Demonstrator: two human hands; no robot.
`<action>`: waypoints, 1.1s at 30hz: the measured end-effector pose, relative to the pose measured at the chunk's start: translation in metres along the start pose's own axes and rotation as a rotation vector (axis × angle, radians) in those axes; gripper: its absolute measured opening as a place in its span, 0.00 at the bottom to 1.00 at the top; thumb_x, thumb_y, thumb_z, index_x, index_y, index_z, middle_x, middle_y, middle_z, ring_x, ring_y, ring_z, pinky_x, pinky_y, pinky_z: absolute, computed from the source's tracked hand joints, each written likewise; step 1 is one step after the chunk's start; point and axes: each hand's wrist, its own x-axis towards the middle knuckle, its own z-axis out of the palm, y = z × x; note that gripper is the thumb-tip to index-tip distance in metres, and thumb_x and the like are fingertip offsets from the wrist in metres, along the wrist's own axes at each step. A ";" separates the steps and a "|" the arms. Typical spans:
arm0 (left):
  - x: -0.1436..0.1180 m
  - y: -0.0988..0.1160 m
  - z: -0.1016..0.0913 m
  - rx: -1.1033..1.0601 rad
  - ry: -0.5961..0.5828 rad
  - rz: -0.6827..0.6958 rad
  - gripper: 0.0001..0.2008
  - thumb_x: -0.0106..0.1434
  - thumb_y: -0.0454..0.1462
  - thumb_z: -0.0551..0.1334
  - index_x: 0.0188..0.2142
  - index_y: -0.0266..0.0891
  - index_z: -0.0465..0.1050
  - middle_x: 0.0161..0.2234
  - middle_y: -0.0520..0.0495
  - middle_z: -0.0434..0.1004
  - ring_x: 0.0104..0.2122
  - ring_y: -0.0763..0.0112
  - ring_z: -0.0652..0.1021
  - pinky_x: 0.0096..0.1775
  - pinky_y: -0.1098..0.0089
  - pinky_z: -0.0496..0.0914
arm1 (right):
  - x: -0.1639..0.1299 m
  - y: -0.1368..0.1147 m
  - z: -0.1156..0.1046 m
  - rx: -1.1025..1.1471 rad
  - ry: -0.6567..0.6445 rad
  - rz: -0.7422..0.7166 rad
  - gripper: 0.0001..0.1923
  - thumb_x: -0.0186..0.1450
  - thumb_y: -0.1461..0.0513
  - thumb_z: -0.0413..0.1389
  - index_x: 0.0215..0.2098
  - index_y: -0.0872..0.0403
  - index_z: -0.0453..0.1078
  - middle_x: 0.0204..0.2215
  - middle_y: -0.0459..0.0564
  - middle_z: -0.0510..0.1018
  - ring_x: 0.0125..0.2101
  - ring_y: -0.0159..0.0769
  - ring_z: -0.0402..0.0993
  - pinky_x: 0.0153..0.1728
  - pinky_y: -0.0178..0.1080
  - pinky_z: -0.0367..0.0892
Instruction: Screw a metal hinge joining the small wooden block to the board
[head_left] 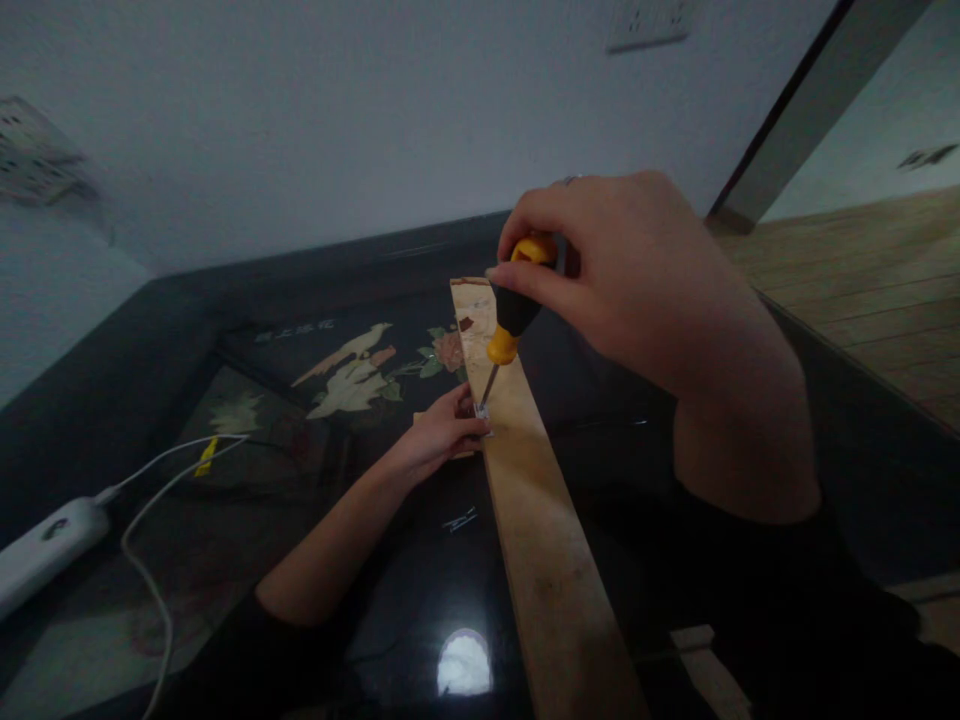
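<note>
My right hand (637,270) is closed around the yellow and black handle of a screwdriver (517,300). The shaft slants down, its tip on a small silvery metal piece (481,411) at the left edge of a long wooden plank (551,520). My left hand (442,430) pinches this metal piece against the plank from the left, its thumb and fingers partly covering it; its exact kind is unclear. Under the left hand, corners of a light wooden piece (418,417) peek out. Several thin, shiny bits like screws (460,520) lie on the dark tabletop below.
The glossy dark table (405,570) carries a bird-and-flower picture and meets the wall behind. At the left lies a white power strip (52,550) with a white cable (150,580) and a yellow tag (206,456). Another wooden piece (712,665) shows at lower right.
</note>
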 end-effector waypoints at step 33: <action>-0.001 -0.001 -0.001 0.028 -0.001 -0.003 0.30 0.51 0.23 0.67 0.54 0.38 0.69 0.44 0.44 0.80 0.35 0.69 0.82 0.34 0.73 0.77 | 0.000 0.005 0.003 0.067 -0.028 0.023 0.18 0.65 0.46 0.56 0.44 0.49 0.74 0.43 0.53 0.80 0.43 0.48 0.74 0.40 0.45 0.64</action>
